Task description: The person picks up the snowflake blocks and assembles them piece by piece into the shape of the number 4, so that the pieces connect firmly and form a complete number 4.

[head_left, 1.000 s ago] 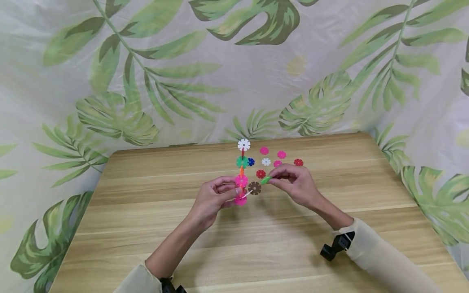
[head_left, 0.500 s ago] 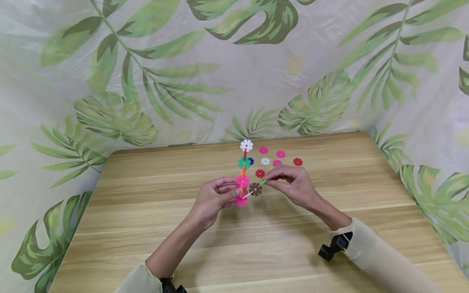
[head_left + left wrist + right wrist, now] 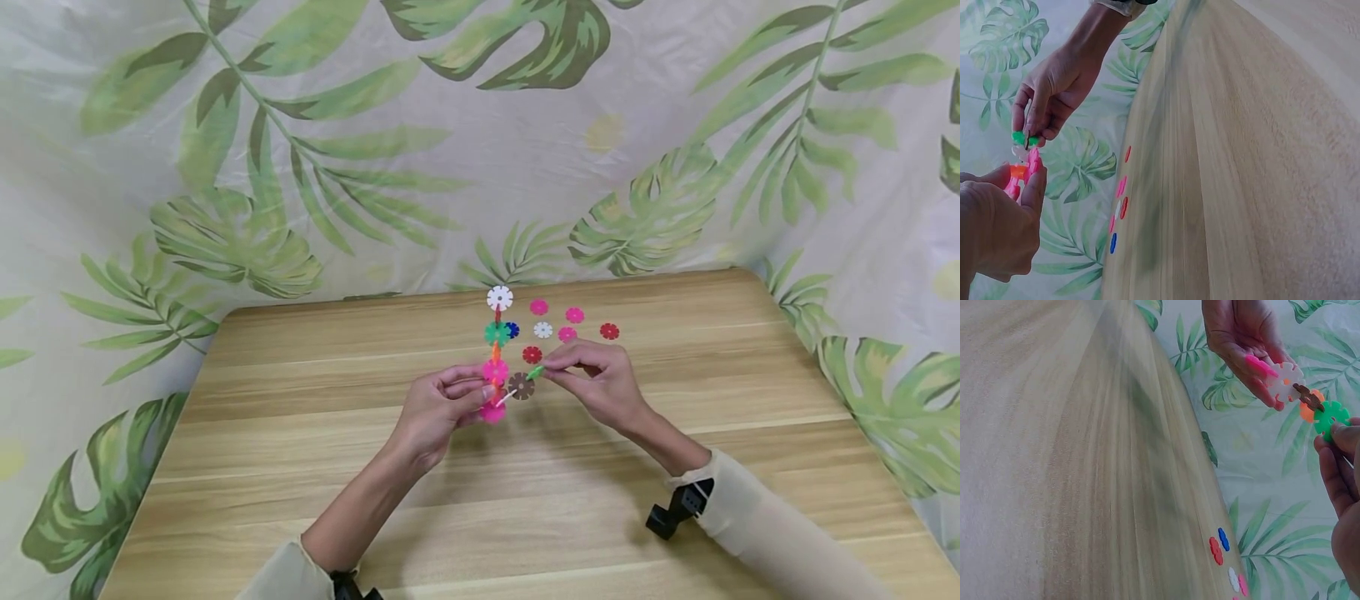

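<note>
My left hand grips the lower part of an upright chain of slotted snowflake discs, around its pink discs. Higher in the chain stand a teal disc and, at the top, a white disc. From the lower end a white disc, edge-on in the head view, branches right to a brown disc. A green disc is pinched between thumb and fingers of my right hand, its edge right at the brown disc's rim. Fingers partly hide the lower pink discs.
Loose discs lie on the wooden table behind the hands: a blue disc, a white disc, red discs and several pink discs. A leaf-patterned cloth hangs along the table's back edge.
My right hand has brought the green disc left to the brown disc's rim and turned it. The chain's top swayed slightly right, then back. My left hand keeps its grip.
</note>
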`<action>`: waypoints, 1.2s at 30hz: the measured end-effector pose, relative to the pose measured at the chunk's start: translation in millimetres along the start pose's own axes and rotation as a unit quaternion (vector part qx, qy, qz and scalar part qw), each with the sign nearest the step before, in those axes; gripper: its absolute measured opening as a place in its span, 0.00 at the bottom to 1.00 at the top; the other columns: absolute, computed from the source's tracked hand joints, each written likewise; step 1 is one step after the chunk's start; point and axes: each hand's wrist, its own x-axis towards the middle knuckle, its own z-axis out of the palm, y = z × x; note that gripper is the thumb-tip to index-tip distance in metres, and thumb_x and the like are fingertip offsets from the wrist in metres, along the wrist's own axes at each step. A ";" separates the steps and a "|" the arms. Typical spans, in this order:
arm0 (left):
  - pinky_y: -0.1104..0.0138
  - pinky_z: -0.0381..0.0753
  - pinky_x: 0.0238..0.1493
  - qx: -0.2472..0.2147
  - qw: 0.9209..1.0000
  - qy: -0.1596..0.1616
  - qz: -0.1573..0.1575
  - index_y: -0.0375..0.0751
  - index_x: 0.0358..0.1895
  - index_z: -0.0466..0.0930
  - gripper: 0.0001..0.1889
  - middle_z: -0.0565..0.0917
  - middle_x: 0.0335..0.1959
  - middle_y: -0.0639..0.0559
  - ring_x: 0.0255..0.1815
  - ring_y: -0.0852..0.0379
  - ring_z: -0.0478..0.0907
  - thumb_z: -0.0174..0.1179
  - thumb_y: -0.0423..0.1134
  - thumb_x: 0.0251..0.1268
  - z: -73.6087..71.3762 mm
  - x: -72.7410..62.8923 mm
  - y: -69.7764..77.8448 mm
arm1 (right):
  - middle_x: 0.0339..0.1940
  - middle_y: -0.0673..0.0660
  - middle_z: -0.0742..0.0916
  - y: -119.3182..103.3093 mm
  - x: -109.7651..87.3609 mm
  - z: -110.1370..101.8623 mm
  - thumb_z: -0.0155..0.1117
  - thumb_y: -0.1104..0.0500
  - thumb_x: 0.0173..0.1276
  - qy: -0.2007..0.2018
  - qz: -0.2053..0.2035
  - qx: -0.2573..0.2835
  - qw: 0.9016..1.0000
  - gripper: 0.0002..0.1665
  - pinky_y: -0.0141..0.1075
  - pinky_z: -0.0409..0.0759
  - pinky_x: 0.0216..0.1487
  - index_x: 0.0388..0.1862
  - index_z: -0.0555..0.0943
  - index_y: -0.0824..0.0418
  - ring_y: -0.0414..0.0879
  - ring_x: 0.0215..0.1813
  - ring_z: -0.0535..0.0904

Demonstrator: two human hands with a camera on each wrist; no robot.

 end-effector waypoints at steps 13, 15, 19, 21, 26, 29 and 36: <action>0.67 0.91 0.36 0.003 1.000 0.003 -0.003 0.28 0.59 0.82 0.16 0.92 0.44 0.41 0.37 0.54 0.91 0.65 0.23 0.71 1.8 -2.0 -1.5 | 0.36 0.70 0.91 1.2 1.4 -0.2 0.71 0.88 0.54 -0.015 -0.010 -0.039 0.999 0.14 0.36 0.90 0.49 0.34 0.87 0.76 0.42 0.46 0.90; 0.68 0.90 0.36 0.004 1.000 -0.001 0.001 0.28 0.60 0.82 0.16 0.92 0.44 0.42 0.37 0.55 0.91 0.65 0.23 0.71 1.0 -2.1 -0.5 | 0.37 0.70 0.91 0.3 2.1 -0.4 0.71 0.88 0.54 -0.016 -0.010 -0.044 0.999 0.15 0.36 0.90 0.49 0.36 0.88 0.75 0.43 0.46 0.90; 0.68 0.90 0.36 0.001 1.000 -0.006 0.005 0.28 0.61 0.81 0.18 0.91 0.43 0.45 0.37 0.56 0.90 0.67 0.24 0.70 -0.1 -1.6 1.4 | 0.38 0.67 0.92 -1.4 2.9 -1.7 0.73 0.84 0.57 -0.022 0.003 -0.060 0.998 0.15 0.37 0.91 0.47 0.40 0.89 0.72 0.47 0.44 0.90; 0.68 0.90 0.36 0.000 1.000 -0.007 0.005 0.28 0.61 0.81 0.19 0.91 0.43 0.47 0.38 0.57 0.90 0.68 0.25 0.69 -0.8 -1.6 2.1 | 0.40 0.67 0.92 -1.8 2.7 -2.6 0.74 0.81 0.60 -0.024 0.014 -0.072 0.997 0.14 0.36 0.90 0.46 0.43 0.90 0.70 0.48 0.44 0.90; 0.67 0.90 0.38 -0.005 1.000 -0.001 0.000 0.31 0.61 0.81 0.19 0.90 0.43 0.48 0.38 0.56 0.89 0.68 0.25 0.69 -3.5 -2.4 2.4 | 0.42 0.66 0.92 0.0 2.7 -6.2 0.74 0.78 0.62 -0.029 0.024 -0.100 0.994 0.14 0.34 0.90 0.43 0.47 0.89 0.71 0.49 0.42 0.90; 0.66 0.91 0.40 -0.008 1.000 0.004 -0.003 0.32 0.62 0.81 0.18 0.89 0.43 0.47 0.39 0.55 0.89 0.67 0.25 0.70 -5.3 -2.7 2.4 | 0.43 0.64 0.93 2.9 4.5 -10.5 0.75 0.78 0.61 -0.030 0.030 -0.116 0.992 0.15 0.33 0.90 0.44 0.47 0.89 0.70 0.51 0.40 0.90; 0.66 0.91 0.41 -0.009 1.000 0.007 -0.002 0.32 0.62 0.81 0.19 0.89 0.43 0.48 0.39 0.56 0.89 0.68 0.25 0.70 -9.5 -2.0 1.8 | 0.44 0.65 0.92 16.4 7.2 -20.4 0.77 0.74 0.62 -0.036 0.069 -0.147 0.986 0.14 0.38 0.90 0.43 0.47 0.89 0.71 0.55 0.42 0.89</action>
